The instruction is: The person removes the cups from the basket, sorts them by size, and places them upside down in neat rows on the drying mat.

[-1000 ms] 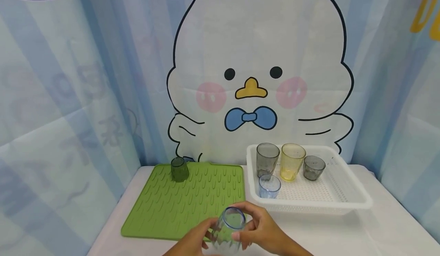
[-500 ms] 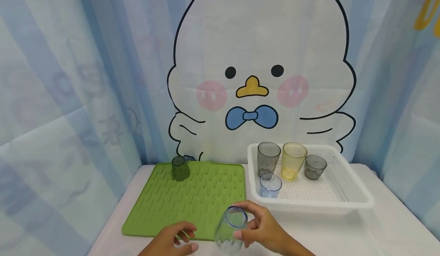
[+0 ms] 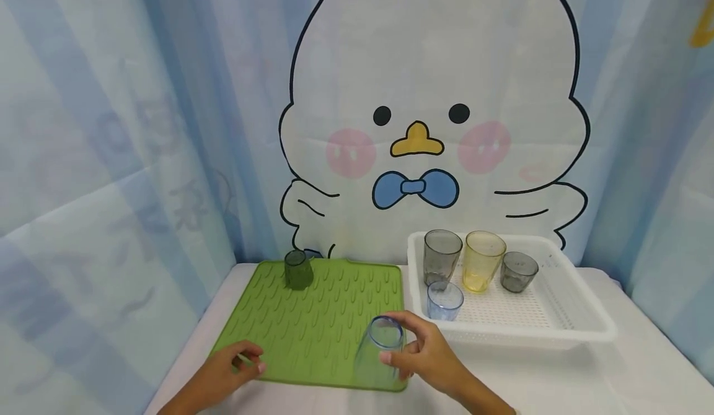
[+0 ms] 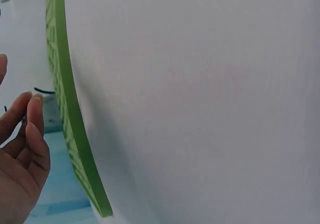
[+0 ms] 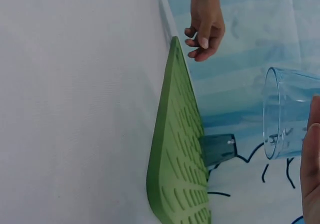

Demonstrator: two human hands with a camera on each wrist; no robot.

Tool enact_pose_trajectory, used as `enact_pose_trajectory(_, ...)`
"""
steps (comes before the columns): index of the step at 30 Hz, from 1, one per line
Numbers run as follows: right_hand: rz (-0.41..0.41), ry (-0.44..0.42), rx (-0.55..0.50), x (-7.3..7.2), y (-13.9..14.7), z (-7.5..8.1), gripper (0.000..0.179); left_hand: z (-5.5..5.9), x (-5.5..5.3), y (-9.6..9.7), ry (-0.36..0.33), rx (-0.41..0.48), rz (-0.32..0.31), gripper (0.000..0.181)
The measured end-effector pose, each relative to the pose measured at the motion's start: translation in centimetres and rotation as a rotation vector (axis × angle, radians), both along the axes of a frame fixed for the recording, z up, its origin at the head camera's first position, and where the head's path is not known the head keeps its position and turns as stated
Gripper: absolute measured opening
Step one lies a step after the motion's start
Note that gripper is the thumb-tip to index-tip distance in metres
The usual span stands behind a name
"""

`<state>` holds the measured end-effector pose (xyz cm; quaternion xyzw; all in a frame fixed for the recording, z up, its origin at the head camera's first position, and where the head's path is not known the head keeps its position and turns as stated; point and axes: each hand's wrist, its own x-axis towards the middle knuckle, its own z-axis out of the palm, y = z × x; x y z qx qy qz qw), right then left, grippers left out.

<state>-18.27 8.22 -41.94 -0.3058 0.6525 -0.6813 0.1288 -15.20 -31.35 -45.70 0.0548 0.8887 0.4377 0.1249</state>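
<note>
My right hand holds a clear blue-tinted glass by its upper part, above the front right corner of a green drying mat. The glass is mouth down; in the right wrist view its wide rim faces the table side, clear of the mat. My left hand holds nothing, its fingers loosely bent, over the mat's front left corner. The left wrist view shows these fingers beside the mat edge. A dark glass stands upside down at the mat's back left.
Right of the mat sits a white perforated basket. Inside stand a tall grey glass, a yellow glass, a short grey glass and a short blue glass. A printed curtain hangs behind the white table.
My left hand has let go of the blue-tinted glass and moved off to the left. My right hand keeps its hold and has raised the glass slightly over the mat.
</note>
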Motion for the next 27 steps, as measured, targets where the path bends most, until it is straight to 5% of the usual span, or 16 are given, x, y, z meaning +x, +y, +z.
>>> enact_pose_trajectory(11,-0.132,0.007,0.125,-1.8,-2.0,0.9,0.052,-0.7,-0.7,-3.7,0.058,-0.130,0.107,0.042)
enact_pose_trajectory(27,-0.224,0.000,0.214,-4.0,-8.2,4.3,0.059,-1.8,-1.3,-5.5,0.107,-0.194,0.079,0.040)
